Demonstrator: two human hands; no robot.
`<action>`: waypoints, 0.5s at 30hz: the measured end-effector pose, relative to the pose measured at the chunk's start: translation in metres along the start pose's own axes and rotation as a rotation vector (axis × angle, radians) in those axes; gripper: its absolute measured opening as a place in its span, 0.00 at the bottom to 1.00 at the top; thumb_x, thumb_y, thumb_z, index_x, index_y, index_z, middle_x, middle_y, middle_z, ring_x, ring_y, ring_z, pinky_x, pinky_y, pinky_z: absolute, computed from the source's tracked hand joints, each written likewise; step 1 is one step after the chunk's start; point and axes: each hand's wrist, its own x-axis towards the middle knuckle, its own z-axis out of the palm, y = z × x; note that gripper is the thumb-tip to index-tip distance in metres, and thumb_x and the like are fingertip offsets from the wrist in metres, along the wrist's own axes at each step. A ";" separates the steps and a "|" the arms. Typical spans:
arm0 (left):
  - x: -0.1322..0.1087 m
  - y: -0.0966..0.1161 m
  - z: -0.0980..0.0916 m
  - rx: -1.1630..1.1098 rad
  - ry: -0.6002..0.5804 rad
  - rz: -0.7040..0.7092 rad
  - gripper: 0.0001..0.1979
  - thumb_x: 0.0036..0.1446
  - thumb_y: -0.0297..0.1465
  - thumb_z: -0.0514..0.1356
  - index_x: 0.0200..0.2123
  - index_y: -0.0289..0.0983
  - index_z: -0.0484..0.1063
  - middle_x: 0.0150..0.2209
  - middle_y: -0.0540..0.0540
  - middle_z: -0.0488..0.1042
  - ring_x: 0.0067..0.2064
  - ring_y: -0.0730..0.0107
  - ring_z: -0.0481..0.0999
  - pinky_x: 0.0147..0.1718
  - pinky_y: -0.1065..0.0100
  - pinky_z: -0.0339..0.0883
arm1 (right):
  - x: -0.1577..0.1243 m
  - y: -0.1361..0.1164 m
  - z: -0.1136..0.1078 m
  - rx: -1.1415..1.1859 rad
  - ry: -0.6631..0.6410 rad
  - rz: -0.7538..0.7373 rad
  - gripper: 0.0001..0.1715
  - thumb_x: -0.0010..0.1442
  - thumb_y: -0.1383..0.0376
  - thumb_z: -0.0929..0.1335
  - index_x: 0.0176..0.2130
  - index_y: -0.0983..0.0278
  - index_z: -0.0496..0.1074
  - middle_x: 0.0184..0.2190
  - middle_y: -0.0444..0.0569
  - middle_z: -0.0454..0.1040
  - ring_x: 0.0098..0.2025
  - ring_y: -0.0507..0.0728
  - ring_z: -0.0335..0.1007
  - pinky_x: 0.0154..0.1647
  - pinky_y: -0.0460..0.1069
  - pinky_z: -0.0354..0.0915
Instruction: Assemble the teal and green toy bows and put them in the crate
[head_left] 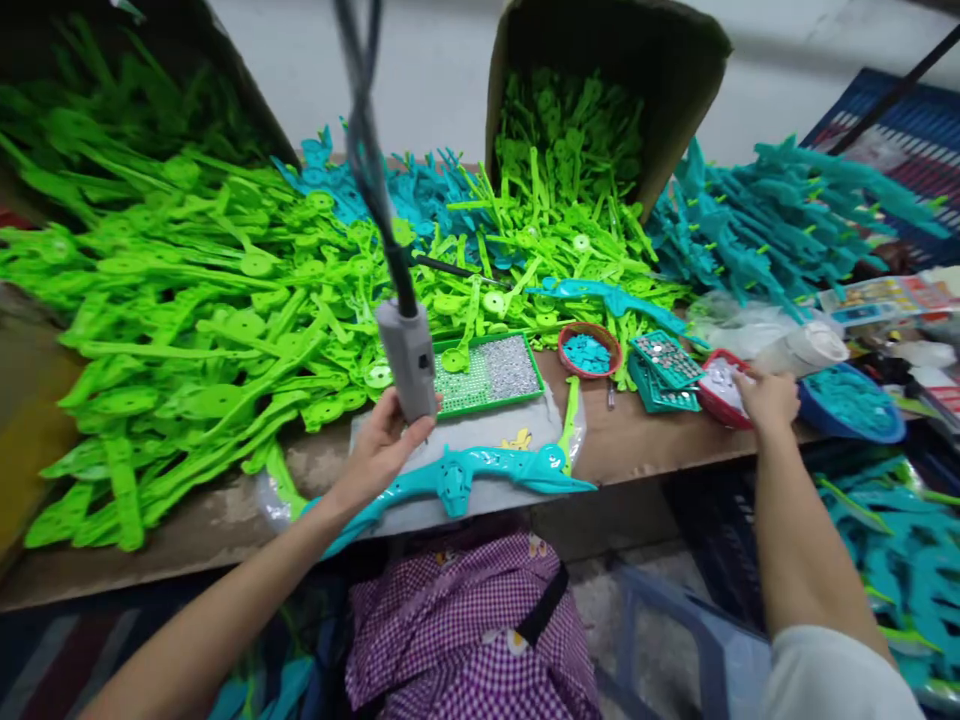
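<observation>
My left hand (390, 440) is wrapped round the lower end of a grey electric screwdriver (407, 350), held upright with its cable running up. Below its tip lies a turquoise toy bow body (454, 475) on a pale sheet at the table edge, with bright green limbs at both ends. At the right, my right hand (770, 403) has its fingers closed at the rim of a red basket (726, 420) of small white parts; what they pinch is hidden. Behind the bow body, a green tray (487, 402) holds many small silver screws.
Green plastic parts (247, 320) are heaped across the left and back. Turquoise parts (765, 220) pile up at the back right. Nearby stand a red bowl (591, 328) of blue pieces, stacked green trays (664, 365), a blue basket (892, 432) and a white bottle (810, 345).
</observation>
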 end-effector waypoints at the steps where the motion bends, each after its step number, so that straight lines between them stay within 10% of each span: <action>1: -0.003 -0.002 -0.001 0.012 0.019 -0.009 0.23 0.55 0.42 0.61 0.50 0.37 0.65 0.47 0.43 0.75 0.48 0.60 0.74 0.48 0.58 0.69 | 0.007 0.006 0.005 -0.030 -0.050 0.001 0.18 0.52 0.58 0.71 0.39 0.68 0.79 0.45 0.68 0.70 0.46 0.69 0.68 0.43 0.60 0.62; 15: -0.022 0.001 0.007 0.063 0.058 0.000 0.19 0.53 0.40 0.63 0.47 0.40 0.68 0.44 0.45 0.76 0.44 0.60 0.77 0.43 0.62 0.74 | 0.012 0.019 0.033 -0.111 -0.156 -0.094 0.24 0.59 0.55 0.66 0.47 0.68 0.76 0.50 0.63 0.70 0.45 0.61 0.69 0.43 0.52 0.61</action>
